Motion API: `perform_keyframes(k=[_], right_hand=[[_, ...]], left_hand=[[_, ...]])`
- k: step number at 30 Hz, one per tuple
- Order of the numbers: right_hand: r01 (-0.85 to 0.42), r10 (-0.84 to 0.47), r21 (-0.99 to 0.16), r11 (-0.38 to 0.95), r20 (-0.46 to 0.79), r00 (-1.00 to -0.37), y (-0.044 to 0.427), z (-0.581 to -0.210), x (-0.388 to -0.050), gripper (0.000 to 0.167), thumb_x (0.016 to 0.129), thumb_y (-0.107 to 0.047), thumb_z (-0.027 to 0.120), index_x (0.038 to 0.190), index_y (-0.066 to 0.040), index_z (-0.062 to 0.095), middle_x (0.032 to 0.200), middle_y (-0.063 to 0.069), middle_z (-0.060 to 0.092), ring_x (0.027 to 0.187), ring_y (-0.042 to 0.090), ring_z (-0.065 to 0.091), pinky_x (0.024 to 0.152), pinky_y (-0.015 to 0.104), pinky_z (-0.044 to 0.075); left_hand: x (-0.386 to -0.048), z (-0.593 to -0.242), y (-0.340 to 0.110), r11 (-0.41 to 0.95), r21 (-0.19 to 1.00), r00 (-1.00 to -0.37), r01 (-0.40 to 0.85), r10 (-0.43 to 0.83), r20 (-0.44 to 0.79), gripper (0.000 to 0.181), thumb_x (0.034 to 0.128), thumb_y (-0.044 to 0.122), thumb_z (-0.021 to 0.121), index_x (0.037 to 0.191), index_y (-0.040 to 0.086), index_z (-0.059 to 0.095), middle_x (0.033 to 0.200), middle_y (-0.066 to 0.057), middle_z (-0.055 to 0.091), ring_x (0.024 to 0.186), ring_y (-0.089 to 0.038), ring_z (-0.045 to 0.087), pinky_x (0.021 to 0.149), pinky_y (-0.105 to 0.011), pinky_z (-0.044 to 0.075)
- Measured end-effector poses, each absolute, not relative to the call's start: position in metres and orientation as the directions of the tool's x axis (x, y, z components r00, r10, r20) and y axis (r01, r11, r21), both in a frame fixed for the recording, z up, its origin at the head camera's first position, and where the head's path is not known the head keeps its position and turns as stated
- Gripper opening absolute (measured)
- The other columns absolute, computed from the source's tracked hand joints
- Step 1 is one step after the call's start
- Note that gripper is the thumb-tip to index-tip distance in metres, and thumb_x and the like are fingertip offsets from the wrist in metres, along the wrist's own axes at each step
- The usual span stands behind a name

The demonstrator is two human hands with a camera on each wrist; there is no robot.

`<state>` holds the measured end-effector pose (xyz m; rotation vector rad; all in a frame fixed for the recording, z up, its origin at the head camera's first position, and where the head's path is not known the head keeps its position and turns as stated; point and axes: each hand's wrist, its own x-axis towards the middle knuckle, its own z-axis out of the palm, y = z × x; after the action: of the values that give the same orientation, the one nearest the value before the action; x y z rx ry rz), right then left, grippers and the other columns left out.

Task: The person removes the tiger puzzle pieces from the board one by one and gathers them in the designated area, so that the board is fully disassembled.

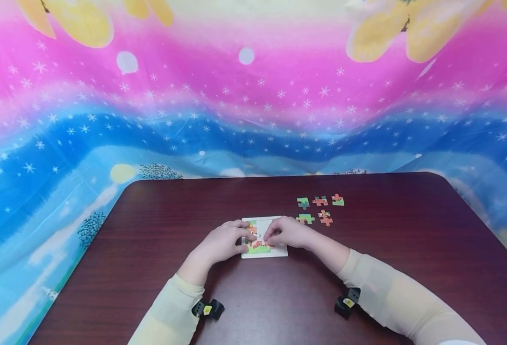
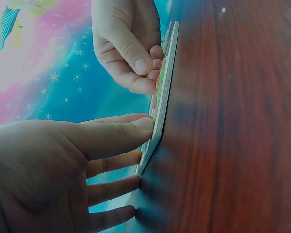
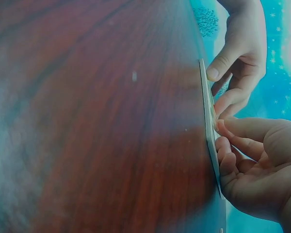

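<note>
A white square jigsaw tray (image 1: 281, 252) lies flat on the table, with picture pieces (image 1: 258, 248) in green and orange along its left and near sides. My left hand (image 1: 220, 242) rests at the tray's left edge. In the left wrist view its thumb (image 2: 144, 123) touches the tray's near edge, and the other fingers are spread and fairly straight. From the right, my right hand (image 1: 295, 232) reaches over the tray. Its thumb and forefinger pinch a small orange puzzle piece (image 1: 271, 245) low on the picture; the fingertips partly hide it.
Several loose puzzle pieces (image 1: 320, 201) in green and orange lie in two rows beyond the tray's right corner. The dark red-brown table (image 1: 171, 211) ends at a patterned cloth (image 1: 253, 105) behind it. A black wrist device (image 1: 208, 309) is strapped to each sleeve.
</note>
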<state>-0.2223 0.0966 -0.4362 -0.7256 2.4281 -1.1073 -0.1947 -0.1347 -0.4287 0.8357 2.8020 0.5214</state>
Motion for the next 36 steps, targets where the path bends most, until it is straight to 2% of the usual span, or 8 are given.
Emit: perform_keyframes(k=[15,27,36], right_hand=[[-0.250,-0.585,-0.802,0.542,-0.146,-0.798,0.0954,-0.4375,-0.2207,0.004,0.084,0.001,0.074,0.087,-0.002,0.074,0.071,-0.004,0.061,0.065,0.009,0.051,0.063,0.025,0.042],[-0.203,-0.583,-0.835,0.512,-0.164,-0.795,0.0952,-0.4366,-0.2204,0.004,0.085,0.003,0.073,0.086,-0.001,0.073,0.072,-0.003,0.063,0.067,0.010,0.052,0.066,0.026,0.043],[-0.189,-0.582,-0.844,0.501,-0.167,-0.796,0.0944,-0.4393,-0.2221,0.007,0.087,0.000,0.074,0.084,-0.005,0.071,0.073,-0.003,0.063,0.070,0.011,0.053,0.067,0.026,0.043]], left_hand=[[-0.1939,-0.4274,-0.1347,0.779,0.369,-0.822,0.508,0.566,-0.064,0.027,0.0901,0.016,0.078,0.117,0.020,0.079,0.144,-0.014,0.058,0.136,-0.036,0.050,0.107,-0.050,0.044],[-0.1918,-0.4262,-0.1335,0.791,0.322,-0.819,0.520,0.569,-0.076,0.030,0.0911,0.020,0.078,0.121,0.022,0.078,0.147,-0.012,0.056,0.136,-0.036,0.050,0.108,-0.048,0.044],[-0.1919,-0.4253,-0.1340,0.791,0.324,-0.820,0.519,0.567,-0.070,0.030,0.0907,0.019,0.079,0.121,0.023,0.078,0.147,-0.012,0.056,0.136,-0.036,0.050,0.107,-0.049,0.045]])
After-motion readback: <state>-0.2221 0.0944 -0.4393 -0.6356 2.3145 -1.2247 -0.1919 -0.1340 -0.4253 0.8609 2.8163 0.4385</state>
